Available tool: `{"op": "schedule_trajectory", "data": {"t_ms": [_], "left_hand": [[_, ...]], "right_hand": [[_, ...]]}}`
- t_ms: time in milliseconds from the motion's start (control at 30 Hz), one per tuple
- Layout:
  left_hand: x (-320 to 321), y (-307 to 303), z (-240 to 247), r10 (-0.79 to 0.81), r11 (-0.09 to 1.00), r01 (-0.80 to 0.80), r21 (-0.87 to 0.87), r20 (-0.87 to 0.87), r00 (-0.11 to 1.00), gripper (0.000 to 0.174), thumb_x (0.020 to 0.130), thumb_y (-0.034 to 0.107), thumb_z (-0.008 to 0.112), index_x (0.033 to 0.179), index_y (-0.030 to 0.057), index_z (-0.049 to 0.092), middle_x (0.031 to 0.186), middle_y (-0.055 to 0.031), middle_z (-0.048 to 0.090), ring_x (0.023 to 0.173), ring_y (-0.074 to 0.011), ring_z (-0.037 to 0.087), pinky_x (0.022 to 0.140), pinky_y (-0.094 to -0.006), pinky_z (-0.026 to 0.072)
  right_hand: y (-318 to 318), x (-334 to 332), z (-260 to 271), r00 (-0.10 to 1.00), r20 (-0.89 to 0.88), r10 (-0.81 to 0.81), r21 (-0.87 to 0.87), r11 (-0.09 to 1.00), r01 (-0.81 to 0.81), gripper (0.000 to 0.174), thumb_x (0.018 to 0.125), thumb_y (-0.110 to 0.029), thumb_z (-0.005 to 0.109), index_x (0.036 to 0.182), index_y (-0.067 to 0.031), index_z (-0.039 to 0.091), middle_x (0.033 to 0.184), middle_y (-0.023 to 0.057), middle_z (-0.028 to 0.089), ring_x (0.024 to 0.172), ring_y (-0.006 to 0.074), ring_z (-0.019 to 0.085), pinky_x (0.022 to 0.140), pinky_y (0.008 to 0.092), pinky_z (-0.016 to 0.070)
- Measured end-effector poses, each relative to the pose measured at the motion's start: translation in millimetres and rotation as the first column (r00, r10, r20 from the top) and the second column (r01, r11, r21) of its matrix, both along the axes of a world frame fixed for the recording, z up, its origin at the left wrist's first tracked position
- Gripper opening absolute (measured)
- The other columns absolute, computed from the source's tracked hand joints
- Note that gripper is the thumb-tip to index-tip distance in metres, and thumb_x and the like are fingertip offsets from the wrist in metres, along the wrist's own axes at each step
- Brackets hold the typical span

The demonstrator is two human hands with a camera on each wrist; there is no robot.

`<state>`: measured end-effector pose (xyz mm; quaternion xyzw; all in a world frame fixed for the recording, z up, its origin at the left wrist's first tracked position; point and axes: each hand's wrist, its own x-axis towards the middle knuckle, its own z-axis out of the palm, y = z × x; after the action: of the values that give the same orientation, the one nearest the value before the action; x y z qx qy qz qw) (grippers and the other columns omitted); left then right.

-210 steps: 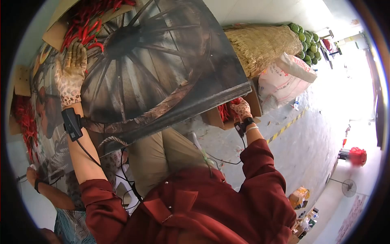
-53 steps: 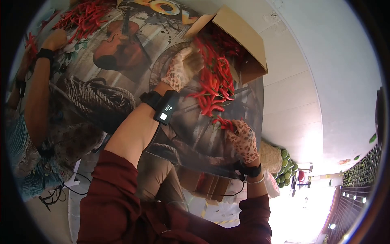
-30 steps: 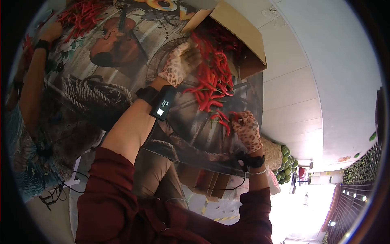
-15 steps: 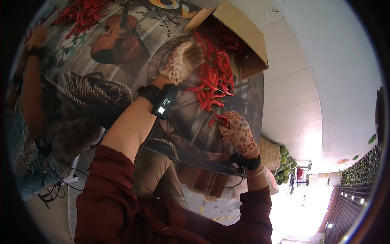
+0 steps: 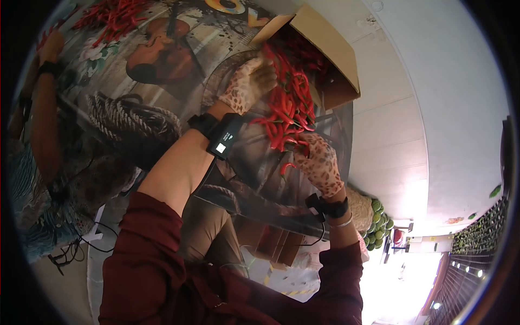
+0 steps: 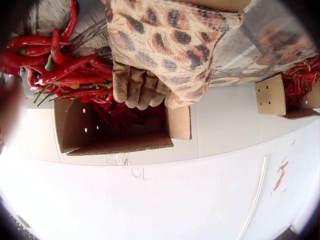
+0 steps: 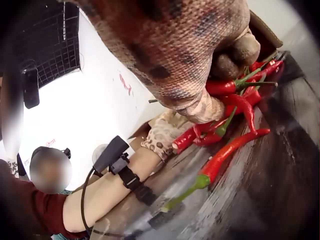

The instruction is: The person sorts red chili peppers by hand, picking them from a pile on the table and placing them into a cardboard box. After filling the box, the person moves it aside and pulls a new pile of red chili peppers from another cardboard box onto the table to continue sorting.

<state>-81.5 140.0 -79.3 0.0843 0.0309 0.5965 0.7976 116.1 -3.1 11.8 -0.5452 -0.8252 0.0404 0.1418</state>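
Red chili peppers (image 5: pixel 292 103) with green stems lie heaped on the printed tabletop, spilling from a cardboard box (image 5: pixel 325 40). My gloved right hand (image 5: pixel 319 165) is at the heap's near edge. In the right wrist view its thumb and curled fingers pinch a red chili pepper (image 7: pixel 220 88), with more peppers just below. A single chili pepper (image 5: pixel 287 169) lies apart from the heap, left of this hand. My gloved left hand (image 5: pixel 252 84) rests beside the heap's left side. Its fingers (image 6: pixel 135 87) are loosely bent, and no pepper shows in them.
Another person's arm (image 5: pixel 46 108) reaches toward a second chili heap (image 5: pixel 114 20) at the far left. The wall (image 5: pixel 384 108) stands right behind the box. Another box (image 5: pixel 271 241) sits below the table's near edge. Watermelons (image 5: pixel 379 222) lie beyond it.
Seven seconds ago my right hand was in a box below the table. Over the last second it has moved left and up to the heap, and fewer loose peppers lie there. My left hand stays.
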Motion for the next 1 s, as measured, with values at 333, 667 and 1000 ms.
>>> {"op": "schedule_trajectory", "data": {"t_ms": [333,667,1000], "left_hand": [[-1.2,-1.3,1.7,0.005,1.0,-0.005,0.008,-0.027,1.0,0.027,0.092,0.023,0.051,0.106,0.0022,0.06,0.094,-0.0081,0.063,0.081,-0.0201,0.062,0.077,-0.0336,0.053],[2.3,2.1,-3.1,-0.026,1.0,0.026,0.005,0.029,0.999,0.026,0.092,0.023,0.05,0.103,0.0011,0.059,0.094,-0.0095,0.063,0.082,-0.0215,0.062,0.078,-0.0357,0.0532],[2.0,-0.6,1.1,0.018,1.0,-0.019,-0.002,-0.033,0.999,0.026,0.092,0.024,0.05,0.105,0.0021,0.058,0.098,-0.0098,0.061,0.084,-0.022,0.061,0.079,-0.0361,0.0525]], "right_hand": [[13.8,5.6,-12.2,0.983,0.16,0.091,-0.097,0.992,-0.076,0.036,0.076,-0.016,0.067,0.109,-0.0063,0.06,0.11,0.0137,0.06,0.1,0.0291,0.059,0.084,0.0357,0.0487],[-1.4,29.7,5.2,0.995,-0.087,0.045,-0.059,0.997,-0.05,0.029,0.073,-0.015,0.065,0.099,-0.0009,0.063,0.093,0.015,0.063,0.084,0.0306,0.062,0.074,0.0368,0.0497],[-31.9,18.6,-11.5,1.0,-0.01,-0.02,-0.106,0.994,0.019,0.028,0.074,-0.017,0.064,0.098,-0.0019,0.063,0.093,0.0147,0.063,0.084,0.03,0.062,0.074,0.0361,0.0495]]}}
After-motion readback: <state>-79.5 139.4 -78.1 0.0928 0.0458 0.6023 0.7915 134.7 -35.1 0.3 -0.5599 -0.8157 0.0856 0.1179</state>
